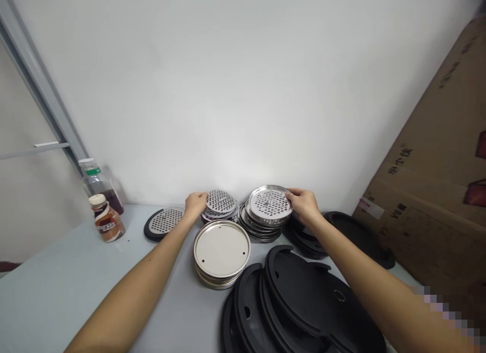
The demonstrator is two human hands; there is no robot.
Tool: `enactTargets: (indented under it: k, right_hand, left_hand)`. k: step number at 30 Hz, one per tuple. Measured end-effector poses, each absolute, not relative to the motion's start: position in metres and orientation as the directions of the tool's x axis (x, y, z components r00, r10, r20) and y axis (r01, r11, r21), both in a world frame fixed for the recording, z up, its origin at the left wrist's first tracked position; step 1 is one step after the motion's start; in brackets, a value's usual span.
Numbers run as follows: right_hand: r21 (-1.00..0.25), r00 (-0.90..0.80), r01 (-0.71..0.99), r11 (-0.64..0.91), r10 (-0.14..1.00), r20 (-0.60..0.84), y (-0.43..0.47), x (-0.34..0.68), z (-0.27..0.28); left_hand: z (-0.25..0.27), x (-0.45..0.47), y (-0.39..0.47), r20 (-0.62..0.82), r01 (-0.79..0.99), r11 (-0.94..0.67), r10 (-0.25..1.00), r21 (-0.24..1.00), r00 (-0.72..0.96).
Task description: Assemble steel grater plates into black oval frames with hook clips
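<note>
My left hand (pixel 196 203) pinches the edge of a round perforated metal plate (pixel 220 201), tilted above several similar plates at the back of the table. To the right, my right hand (pixel 305 205) grips the rim of a shallow round metal tray (pixel 270 186). Inside that tray lies another perforated plate (pixel 269 203). Beneath it is a stack of rimmed metal discs (pixel 261 235). In front of both hands stands a pile of cream-coloured round lids (pixel 222 249) with small dark holes.
Large black round plastic parts (pixel 304 287) overlap at the front right, with more (pixel 355 236) behind my right forearm. A black-rimmed perforated disc (pixel 165 222) lies at left. Two bottles (pixel 108 220) (pixel 99 183) stand farther left. A big cardboard box (pixel 429 191) borders the right side.
</note>
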State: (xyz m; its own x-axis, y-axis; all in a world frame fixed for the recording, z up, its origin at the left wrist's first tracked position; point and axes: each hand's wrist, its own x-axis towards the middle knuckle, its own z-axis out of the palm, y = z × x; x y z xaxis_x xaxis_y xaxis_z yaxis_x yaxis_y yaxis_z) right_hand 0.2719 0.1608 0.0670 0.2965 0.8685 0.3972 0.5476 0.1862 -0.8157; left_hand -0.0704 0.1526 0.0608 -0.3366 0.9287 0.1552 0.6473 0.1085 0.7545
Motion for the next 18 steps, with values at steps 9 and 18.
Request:
enactTargets:
  k: [9,18]
  right_hand:
    - [-0.655,0.273,0.752,0.075,0.869,0.413,0.163,0.271,0.068]
    - [-0.643,0.175,0.732,0.225,0.850,0.497,0.114,0.266,0.078]
  left_hand:
    - [0.063,-0.096,0.144,0.269,0.799,0.141,0.896,0.584,-0.354]
    - [0.081,-0.209,0.095,0.167,0.734,0.313,0.850,0.602,-0.500]
